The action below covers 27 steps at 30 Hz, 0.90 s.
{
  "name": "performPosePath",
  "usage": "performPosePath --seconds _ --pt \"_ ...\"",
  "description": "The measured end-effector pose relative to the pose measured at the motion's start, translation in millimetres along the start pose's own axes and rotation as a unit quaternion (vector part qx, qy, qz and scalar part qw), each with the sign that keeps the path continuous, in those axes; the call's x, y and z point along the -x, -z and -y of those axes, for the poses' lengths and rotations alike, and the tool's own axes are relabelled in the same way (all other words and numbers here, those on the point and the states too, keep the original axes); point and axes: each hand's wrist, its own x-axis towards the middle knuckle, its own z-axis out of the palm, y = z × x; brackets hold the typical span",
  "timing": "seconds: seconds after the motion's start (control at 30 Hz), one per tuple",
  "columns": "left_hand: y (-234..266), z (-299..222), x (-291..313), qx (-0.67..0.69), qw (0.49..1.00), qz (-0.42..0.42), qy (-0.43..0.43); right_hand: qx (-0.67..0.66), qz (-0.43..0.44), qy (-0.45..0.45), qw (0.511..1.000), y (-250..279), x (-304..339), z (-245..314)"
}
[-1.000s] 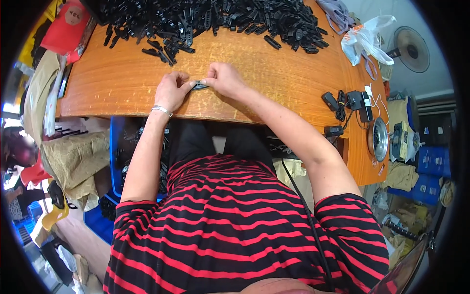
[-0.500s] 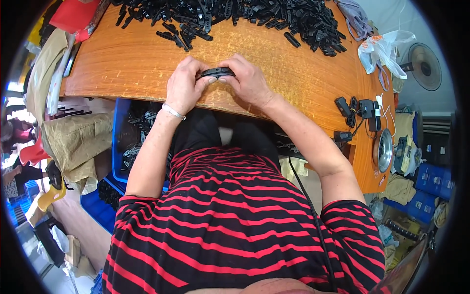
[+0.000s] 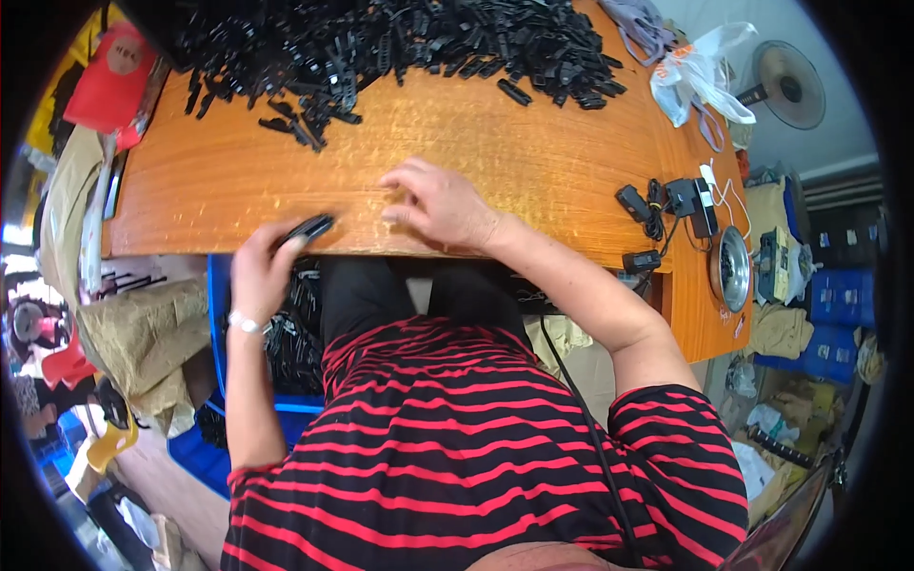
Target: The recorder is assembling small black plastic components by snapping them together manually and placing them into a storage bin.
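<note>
Near the front edge of the wooden table (image 3: 219, 171), my left hand (image 3: 259, 271) grips a slim, curved black plastic piece (image 3: 311, 228) between thumb and fingers. The piece points up and right from the hand. My right hand (image 3: 446, 209) is above the table to its right, holding nothing, its fingers bent and apart. Farther back lies a big heap of similar black plastic pieces (image 3: 400, 43). A few loose ones (image 3: 303, 124) lie at the heap's near left side.
Below the table edge at left, a blue crate (image 3: 216, 324) holds more black pieces. At right lie black adapters with cables (image 3: 655, 209) and a round metal bowl (image 3: 731, 271). A plastic bag (image 3: 700, 76) sits at the back right, near a fan (image 3: 788, 86).
My hands have parted. The left one has moved left and nearer to me, carrying the black piece; the right one has let go of it and opened. The view has shifted somewhat.
</note>
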Motion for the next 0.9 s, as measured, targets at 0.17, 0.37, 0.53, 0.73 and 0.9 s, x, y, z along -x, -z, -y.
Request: performPosePath --seconds 0.17,0.37,0.53,0.73,0.9 --pt "85.4 58.1 41.1 -0.201 0.976 0.070 0.036 0.210 -0.161 -0.084 0.961 50.1 -10.1 -86.1" --pt "67.9 59.5 14.3 -0.082 0.987 -0.089 0.102 0.368 -0.180 -0.274 0.870 105.1 -22.3 -142.0" --pt "30.3 45.9 -62.1 -0.207 0.969 -0.122 -0.052 0.357 -0.139 -0.276 0.881 96.7 -31.3 -137.1" --pt "1.2 41.4 -135.7 -0.262 0.944 -0.151 -0.130 0.232 -0.021 -0.183 0.955 34.0 -43.4 -61.9" --pt "-2.2 47.4 -153.0 -0.321 0.937 -0.080 -0.113 0.148 -0.024 -0.030 0.988 -22.1 -39.6 -28.6"
